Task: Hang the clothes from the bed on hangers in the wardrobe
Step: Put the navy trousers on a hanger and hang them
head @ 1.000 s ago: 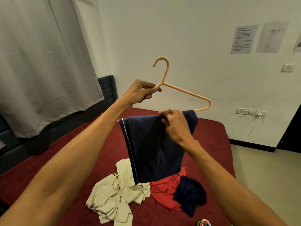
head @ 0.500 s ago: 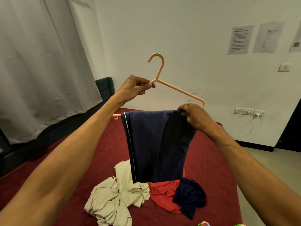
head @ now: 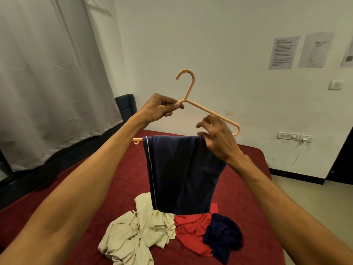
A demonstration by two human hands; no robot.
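My left hand (head: 160, 109) grips a peach plastic hanger (head: 212, 113) just below its hook and holds it up over the bed. Navy trousers with a thin white side stripe (head: 181, 173) hang folded over the hanger's bottom bar. At the trousers' top right corner is my right hand (head: 215, 136), fingers spread and loosely bent, fingertips at the fabric's fold by the bar. On the red bed (head: 118, 178) below lie a beige shirt (head: 137, 230), a red garment (head: 191, 230) and a dark navy garment (head: 223, 236).
A grey curtain (head: 47, 83) hangs at the left behind a dark headboard (head: 126, 106). The white wall ahead carries papers (head: 282, 52), a switch (head: 335, 85) and a socket strip (head: 294, 136). Pale floor (head: 298, 190) lies right of the bed.
My right hand has loosened its pinch on the trousers' top edge and its fingers have spread. The hanger sits slightly higher, and the trousers hang flatter on the bar.
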